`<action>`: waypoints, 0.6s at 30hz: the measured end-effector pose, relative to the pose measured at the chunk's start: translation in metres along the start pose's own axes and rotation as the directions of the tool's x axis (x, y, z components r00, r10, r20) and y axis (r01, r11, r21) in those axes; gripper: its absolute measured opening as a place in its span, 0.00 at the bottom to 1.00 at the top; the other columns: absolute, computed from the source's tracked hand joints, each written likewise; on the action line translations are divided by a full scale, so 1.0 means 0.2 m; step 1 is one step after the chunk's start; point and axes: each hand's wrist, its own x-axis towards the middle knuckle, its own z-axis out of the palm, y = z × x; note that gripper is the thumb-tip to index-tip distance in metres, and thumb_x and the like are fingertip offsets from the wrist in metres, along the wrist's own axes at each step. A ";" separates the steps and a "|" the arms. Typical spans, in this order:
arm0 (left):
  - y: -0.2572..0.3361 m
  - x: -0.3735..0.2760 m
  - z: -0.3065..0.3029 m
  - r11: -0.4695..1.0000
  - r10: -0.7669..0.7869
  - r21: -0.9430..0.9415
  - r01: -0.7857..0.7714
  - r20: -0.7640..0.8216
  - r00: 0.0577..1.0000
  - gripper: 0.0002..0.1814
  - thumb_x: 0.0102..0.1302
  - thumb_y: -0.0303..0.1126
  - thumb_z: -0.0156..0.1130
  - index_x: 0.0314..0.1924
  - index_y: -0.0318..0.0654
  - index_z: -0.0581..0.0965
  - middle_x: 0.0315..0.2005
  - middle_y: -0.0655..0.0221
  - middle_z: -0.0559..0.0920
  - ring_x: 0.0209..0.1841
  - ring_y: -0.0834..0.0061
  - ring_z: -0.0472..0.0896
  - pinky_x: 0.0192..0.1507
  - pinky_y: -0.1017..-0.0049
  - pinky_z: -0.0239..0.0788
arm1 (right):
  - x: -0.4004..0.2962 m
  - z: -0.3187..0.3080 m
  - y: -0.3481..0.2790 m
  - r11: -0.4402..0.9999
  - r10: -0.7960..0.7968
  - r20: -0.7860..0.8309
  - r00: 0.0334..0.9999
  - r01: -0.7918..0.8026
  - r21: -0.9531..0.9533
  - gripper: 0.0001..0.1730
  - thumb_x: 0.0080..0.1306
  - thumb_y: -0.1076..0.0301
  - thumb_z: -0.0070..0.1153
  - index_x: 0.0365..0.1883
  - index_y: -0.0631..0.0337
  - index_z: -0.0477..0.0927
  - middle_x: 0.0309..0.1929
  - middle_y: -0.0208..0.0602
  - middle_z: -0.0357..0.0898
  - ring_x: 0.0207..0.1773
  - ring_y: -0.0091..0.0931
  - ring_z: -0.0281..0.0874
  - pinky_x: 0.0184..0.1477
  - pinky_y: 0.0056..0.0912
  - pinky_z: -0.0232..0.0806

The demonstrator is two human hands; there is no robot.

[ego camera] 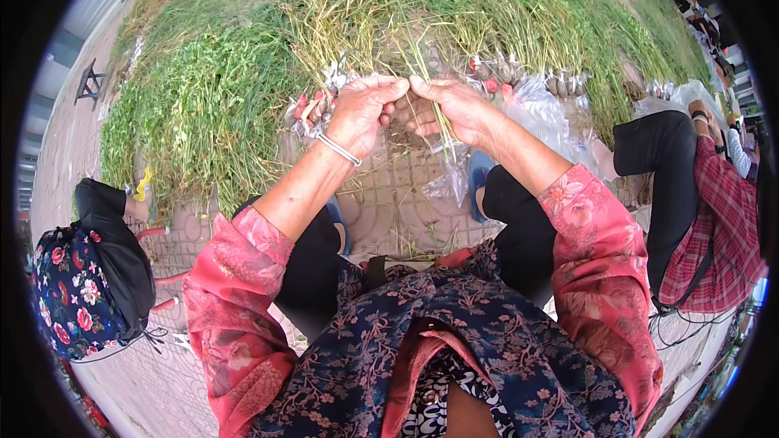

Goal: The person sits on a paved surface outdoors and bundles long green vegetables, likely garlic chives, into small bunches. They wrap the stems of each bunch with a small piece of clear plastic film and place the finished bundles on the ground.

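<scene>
My left hand (365,111), with a bangle at the wrist, has its thumb and fingertips pinched together near the middle of the view. Whether a thin stem lies between them I cannot tell. Close beside it, my right hand (453,108) holds a few thin green plant stems (439,118) between thumb and palm, the tops pointing away from me and the cut ends hanging toward my lap. Beyond both hands lie bundles of grassy plants (341,18) with bagged root ends (319,103). Loose soil (405,137) lies on the paving below my hands.
Leafy green plants (201,91) are heaped at the left. Clear plastic bags (538,109) lie right of my right hand, with another plastic piece (450,185) by my shoe (479,182). People sit close on both sides, one in a plaid shirt (721,219). A small dark stool (90,82) stands far left.
</scene>
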 end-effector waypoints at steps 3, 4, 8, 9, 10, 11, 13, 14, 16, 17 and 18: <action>-0.03 0.00 -0.02 1.000 -0.004 -0.015 0.005 0.038 0.999 0.06 0.56 0.34 0.59 0.30 0.40 0.77 0.19 0.79 0.72 0.22 0.88 0.66 0.23 0.86 0.55 | -0.01 0.03 0.02 1.000 0.005 0.025 1.000 -0.006 0.011 0.22 0.63 0.51 0.43 0.36 0.64 0.73 0.33 0.40 0.77 0.32 0.28 0.75 0.29 0.26 0.68; -0.06 0.02 -0.03 0.999 -0.004 -0.046 0.007 0.061 0.998 0.06 0.56 0.34 0.59 0.30 0.40 0.76 0.19 0.79 0.72 0.22 0.87 0.67 0.23 0.86 0.55 | 0.00 0.02 0.04 0.999 0.007 0.041 0.999 -0.008 0.034 0.22 0.63 0.51 0.43 0.36 0.64 0.73 0.33 0.41 0.77 0.32 0.29 0.76 0.28 0.26 0.68; -0.08 0.00 -0.05 0.998 -0.036 -0.048 0.043 0.132 0.991 0.06 0.57 0.34 0.59 0.31 0.42 0.76 0.21 0.78 0.73 0.25 0.86 0.69 0.26 0.84 0.56 | 0.02 0.02 0.10 0.986 -0.011 0.043 0.999 0.004 0.167 0.22 0.64 0.53 0.42 0.33 0.67 0.72 0.26 0.39 0.75 0.21 0.25 0.71 0.19 0.23 0.62; -0.07 0.00 -0.04 0.997 -0.054 -0.053 0.061 0.129 0.990 0.06 0.57 0.35 0.58 0.31 0.42 0.76 0.21 0.78 0.73 0.26 0.86 0.69 0.26 0.83 0.57 | 0.02 0.02 0.10 0.983 0.008 0.056 0.998 -0.018 0.184 0.21 0.65 0.53 0.41 0.32 0.66 0.71 0.23 0.36 0.72 0.18 0.23 0.65 0.17 0.22 0.58; -0.06 -0.01 -0.03 0.995 -0.071 -0.058 0.079 0.126 0.989 0.06 0.57 0.35 0.58 0.31 0.43 0.76 0.21 0.78 0.73 0.26 0.85 0.70 0.27 0.82 0.57 | 0.01 0.02 0.10 0.979 0.027 0.069 0.997 -0.040 0.200 0.21 0.65 0.53 0.41 0.30 0.66 0.71 0.19 0.33 0.69 0.14 0.21 0.60 0.15 0.22 0.54; -0.06 -0.02 -0.03 0.993 -0.088 -0.064 0.096 0.123 0.989 0.06 0.57 0.35 0.58 0.31 0.43 0.76 0.21 0.78 0.73 0.26 0.85 0.70 0.28 0.82 0.58 | 0.01 0.02 0.10 0.975 0.045 0.083 0.996 -0.062 0.215 0.21 0.65 0.54 0.40 0.29 0.66 0.70 0.15 0.30 0.65 0.11 0.19 0.55 0.13 0.21 0.50; -0.08 -0.03 -0.03 0.996 -0.064 -0.060 0.071 0.109 0.992 0.07 0.57 0.37 0.58 0.32 0.43 0.76 0.22 0.78 0.73 0.27 0.85 0.70 0.31 0.80 0.60 | -0.01 0.03 0.11 0.976 0.013 0.052 0.999 -0.024 0.216 0.21 0.66 0.54 0.39 0.26 0.64 0.69 0.12 0.24 0.56 0.11 0.16 0.45 0.13 0.21 0.43; -0.09 -0.03 -0.02 0.997 -0.052 -0.058 0.058 0.101 0.993 0.07 0.57 0.38 0.58 0.32 0.44 0.76 0.23 0.78 0.73 0.28 0.84 0.70 0.33 0.79 0.61 | -0.02 0.05 0.12 0.977 -0.003 0.037 0.999 -0.005 0.215 0.21 0.66 0.54 0.39 0.25 0.64 0.68 0.11 0.22 0.52 0.11 0.15 0.41 0.13 0.21 0.39; -0.09 -0.05 0.02 0.986 -0.044 -0.151 0.066 0.141 0.989 0.09 0.58 0.39 0.57 0.33 0.44 0.75 0.24 0.77 0.74 0.30 0.83 0.71 0.36 0.78 0.63 | -0.04 0.07 0.11 0.990 -0.036 0.016 0.999 0.033 0.137 0.21 0.66 0.53 0.38 0.24 0.62 0.66 0.10 0.20 0.50 0.11 0.14 0.40 0.13 0.20 0.38; -0.08 -0.06 0.02 0.978 -0.038 -0.197 0.069 0.159 0.986 0.09 0.58 0.40 0.56 0.34 0.44 0.75 0.25 0.76 0.74 0.30 0.82 0.71 0.37 0.78 0.63 | -0.06 0.08 0.10 0.994 -0.053 0.007 0.999 0.052 0.097 0.21 0.66 0.53 0.38 0.23 0.62 0.66 0.09 0.19 0.48 0.11 0.14 0.40 0.13 0.19 0.37; -0.05 -0.06 0.03 0.969 -0.048 -0.230 0.090 0.184 0.982 0.12 0.59 0.41 0.55 0.36 0.41 0.74 0.26 0.74 0.74 0.33 0.79 0.72 0.41 0.74 0.65 | -0.07 0.07 0.09 0.994 -0.098 0.027 0.995 0.096 0.047 0.23 0.65 0.49 0.39 0.22 0.61 0.66 0.09 0.18 0.48 0.10 0.13 0.40 0.13 0.19 0.36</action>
